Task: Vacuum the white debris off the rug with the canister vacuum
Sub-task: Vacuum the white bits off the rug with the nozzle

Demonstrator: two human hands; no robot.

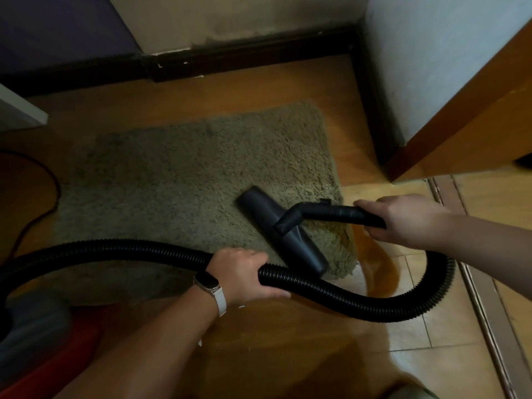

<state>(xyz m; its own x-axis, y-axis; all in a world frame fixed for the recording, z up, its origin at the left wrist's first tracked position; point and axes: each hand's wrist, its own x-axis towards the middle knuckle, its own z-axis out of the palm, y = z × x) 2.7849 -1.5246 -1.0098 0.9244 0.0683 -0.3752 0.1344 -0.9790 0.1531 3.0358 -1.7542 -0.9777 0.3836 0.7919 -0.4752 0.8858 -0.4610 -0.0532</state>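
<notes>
A shaggy olive-grey rug (178, 168) lies on the wooden floor. The black floor nozzle (283, 230) of the vacuum rests flat on the rug's near right corner. My right hand (403, 218) grips the black rigid handle tube (339, 211) that joins the nozzle. The ribbed black hose (345, 296) loops from that handle round to the left. My left hand (244, 276), with a watch on the wrist, grips the hose in front of the rug. The red and grey canister (34, 335) sits at the lower left, partly out of frame. I see no white debris on the rug.
A black skirting board (244, 56) runs along the far wall. A wall corner and a wooden door panel (460, 125) stand at the right. A dark cord (43, 180) curves on the floor left of the rug. Pale tiles (417, 335) lie at the right.
</notes>
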